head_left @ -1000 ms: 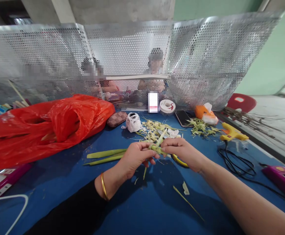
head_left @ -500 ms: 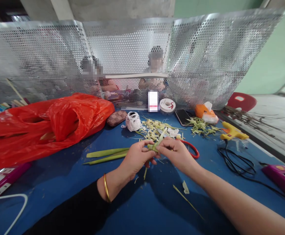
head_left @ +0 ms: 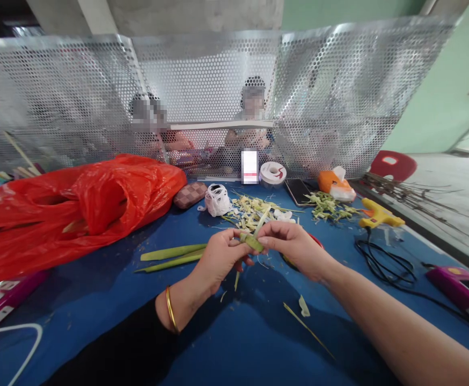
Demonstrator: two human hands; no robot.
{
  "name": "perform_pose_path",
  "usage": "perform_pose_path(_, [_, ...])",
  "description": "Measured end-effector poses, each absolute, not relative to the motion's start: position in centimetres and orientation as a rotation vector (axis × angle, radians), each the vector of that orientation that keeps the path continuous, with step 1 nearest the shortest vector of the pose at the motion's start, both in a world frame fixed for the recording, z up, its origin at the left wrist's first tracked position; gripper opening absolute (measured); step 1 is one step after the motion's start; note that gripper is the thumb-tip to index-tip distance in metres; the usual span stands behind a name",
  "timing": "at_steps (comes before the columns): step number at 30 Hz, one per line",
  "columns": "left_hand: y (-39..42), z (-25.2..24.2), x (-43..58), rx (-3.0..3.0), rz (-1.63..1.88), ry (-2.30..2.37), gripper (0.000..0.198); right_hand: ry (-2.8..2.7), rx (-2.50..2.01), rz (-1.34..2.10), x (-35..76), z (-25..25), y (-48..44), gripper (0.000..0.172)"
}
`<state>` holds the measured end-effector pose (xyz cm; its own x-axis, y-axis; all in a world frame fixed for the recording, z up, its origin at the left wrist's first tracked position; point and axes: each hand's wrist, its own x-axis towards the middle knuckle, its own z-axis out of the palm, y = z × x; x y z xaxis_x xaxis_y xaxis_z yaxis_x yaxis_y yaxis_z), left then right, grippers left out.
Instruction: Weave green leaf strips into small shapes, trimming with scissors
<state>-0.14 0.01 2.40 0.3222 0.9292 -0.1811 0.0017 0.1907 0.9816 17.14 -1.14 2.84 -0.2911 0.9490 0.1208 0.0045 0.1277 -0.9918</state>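
Note:
Between my two hands is a folded green leaf strip (head_left: 253, 242), with a pale end sticking up. My left hand (head_left: 223, 253), with a gold bangle at the wrist, pinches the strip's left side between thumb and fingers. My right hand (head_left: 294, 245) grips its right side by thumb and forefinger. Left of my left hand lie long green leaf strips (head_left: 174, 252) on the blue table (head_left: 234, 343). Red-handled scissors (head_left: 315, 239) show partly behind my right hand. Leaf scraps (head_left: 254, 212) are heaped just beyond my hands.
A red plastic bag (head_left: 138, 182) fills the left side. White string (head_left: 217, 200), a ribbon spool (head_left: 272, 174), a phone (head_left: 298, 191) and a tissue pack (head_left: 336, 185) stand at the back. A yellow glue gun (head_left: 380, 213) trails its cord at right. A perforated screen (head_left: 210, 75) borders the table.
The folded strip has turned in my fingers, so its broad green band now faces up more. My right hand covers more of the red scissor handle. The view has shifted slightly.

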Motion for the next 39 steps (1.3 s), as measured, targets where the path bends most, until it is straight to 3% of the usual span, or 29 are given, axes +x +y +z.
perform_pose_path(9, [0.0,2.7,-0.2,1.208,0.831,1.058,0.033,-1.447,-0.957,1.317,16.9,2.6,-1.1,0.009])
perform_pose_path(17, [-0.2,1.7,0.1,1.423,0.834,1.105,0.061,-1.517,-1.209,0.958,16.2,0.8,-0.9,0.014])
perform_pose_path(28, [-0.4,1.2,0.6,1.471,0.843,1.062,0.036,-1.572,-1.331,0.633,14.9,0.4,-1.7,0.017])
perform_pose_path(33, [-0.2,2.1,0.1,1.427,0.885,1.023,0.029,-1.562,-1.145,0.850,15.6,1.4,-1.5,0.008])
perform_pose_path(36, [0.0,2.7,-0.3,1.329,0.898,1.012,0.032,-1.432,-1.073,1.071,16.2,2.0,-1.2,0.012])
perform_pose_path(39, [-0.1,3.0,-0.4,1.286,0.891,1.007,0.034,-1.367,-1.113,1.084,16.7,2.1,-0.7,0.010])
